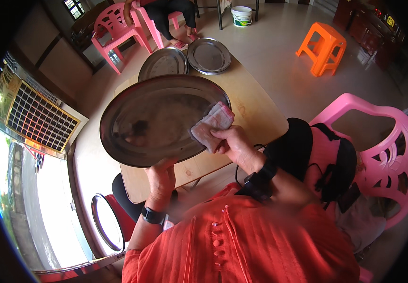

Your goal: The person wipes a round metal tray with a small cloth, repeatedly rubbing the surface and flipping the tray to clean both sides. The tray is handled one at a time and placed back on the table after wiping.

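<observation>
A large oval metal platter [165, 116] is held up above the wooden table [260, 102]. My left hand [161, 178] grips its near rim from below, with the fingers hidden behind it. In my right hand [234, 141] is a folded, pale cloth [212, 125] with a pink edge, which lies against the platter's right side. Beyond the platter, two groups of round metal plates rest on the tabletop: the left plates [165, 63] are partly covered by the platter, and the right plates [209, 56] look stacked.
Pink plastic chairs stand at right [395, 155] and back left [115, 28], where a seated person's legs [172, 16] show. An orange stool [322, 47] and a white bucket [242, 16] are on the floor. Another shiny oval platter [108, 223] leans at lower left. A black bag [292, 148] hangs right.
</observation>
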Motion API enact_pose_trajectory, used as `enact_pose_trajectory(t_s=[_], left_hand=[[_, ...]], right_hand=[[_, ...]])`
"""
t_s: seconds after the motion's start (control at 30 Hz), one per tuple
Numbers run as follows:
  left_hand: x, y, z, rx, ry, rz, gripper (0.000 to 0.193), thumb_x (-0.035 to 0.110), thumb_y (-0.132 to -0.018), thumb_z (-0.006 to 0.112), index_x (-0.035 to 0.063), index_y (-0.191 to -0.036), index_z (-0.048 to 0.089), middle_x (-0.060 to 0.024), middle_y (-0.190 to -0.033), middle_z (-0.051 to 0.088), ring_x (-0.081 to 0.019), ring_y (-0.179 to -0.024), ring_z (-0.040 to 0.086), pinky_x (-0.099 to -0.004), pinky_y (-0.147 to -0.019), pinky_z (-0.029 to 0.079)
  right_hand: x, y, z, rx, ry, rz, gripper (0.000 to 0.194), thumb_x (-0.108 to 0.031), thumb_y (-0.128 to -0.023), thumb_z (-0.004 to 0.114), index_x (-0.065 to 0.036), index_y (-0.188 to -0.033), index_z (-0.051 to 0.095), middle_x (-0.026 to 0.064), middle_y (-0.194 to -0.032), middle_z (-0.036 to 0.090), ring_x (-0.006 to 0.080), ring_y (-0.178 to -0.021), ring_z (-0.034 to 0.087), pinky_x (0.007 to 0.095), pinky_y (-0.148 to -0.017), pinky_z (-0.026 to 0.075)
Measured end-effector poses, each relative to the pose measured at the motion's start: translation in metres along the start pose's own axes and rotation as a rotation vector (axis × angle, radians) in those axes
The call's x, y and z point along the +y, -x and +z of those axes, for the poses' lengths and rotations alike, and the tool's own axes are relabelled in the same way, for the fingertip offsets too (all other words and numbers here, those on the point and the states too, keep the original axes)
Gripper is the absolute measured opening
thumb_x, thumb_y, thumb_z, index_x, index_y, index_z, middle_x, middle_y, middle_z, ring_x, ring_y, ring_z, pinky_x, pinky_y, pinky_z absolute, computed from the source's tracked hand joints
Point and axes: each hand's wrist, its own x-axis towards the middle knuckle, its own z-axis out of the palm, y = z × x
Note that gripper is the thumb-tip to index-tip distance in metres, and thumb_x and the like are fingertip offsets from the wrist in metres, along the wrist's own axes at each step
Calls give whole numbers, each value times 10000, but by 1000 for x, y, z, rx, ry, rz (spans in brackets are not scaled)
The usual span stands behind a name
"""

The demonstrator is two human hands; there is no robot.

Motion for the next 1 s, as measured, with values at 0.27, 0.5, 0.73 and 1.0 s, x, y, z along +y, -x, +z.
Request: enact_pose_trajectory(t_s=[0.27, 0.5, 0.73, 1.0], left_hand=[[38, -26, -23, 59, 401, -143, 382, -140, -717, 696, 0, -1072, 706, -91, -1056, 728, -208, -1003, 695, -331, -898, 546], [23, -10, 22, -41, 216, -145, 388, -112, -701, 616, -33, -1057, 748, -97, -993, 759, -223, -926, 723, -302, -808, 561], [37, -19, 13, -124, 457, -308, 363, -71, -826, 657, -40, -1188, 680, -119, -1101, 750, -223, -988, 720, -330, -893, 563], [5, -3, 13, -69, 217, -312, 393, -137, -743, 655, -30, -1119, 701, -97, -1023, 753, -213, -948, 727, -314, -850, 569]], right_hand=[[-22, -10, -7, 41, 221, -126, 149, -142, -930, 686, -27, -1013, 731, 31, -836, 710, 90, -594, 615, 236, -477, 435], [-1, 11, 19, -36, 254, 12, 75, -136, -910, 713, -84, -957, 740, -8, -762, 681, 73, -508, 512, 233, -444, 358], [-25, -1, 8, 11, 73, -202, 174, -78, -915, 683, -35, -1076, 733, 30, -927, 742, 101, -694, 646, 245, -581, 479], [-11, 1, -10, 105, 112, -98, 89, -52, -877, 726, -5, -953, 719, 48, -773, 704, 103, -522, 572, 250, -411, 358]])
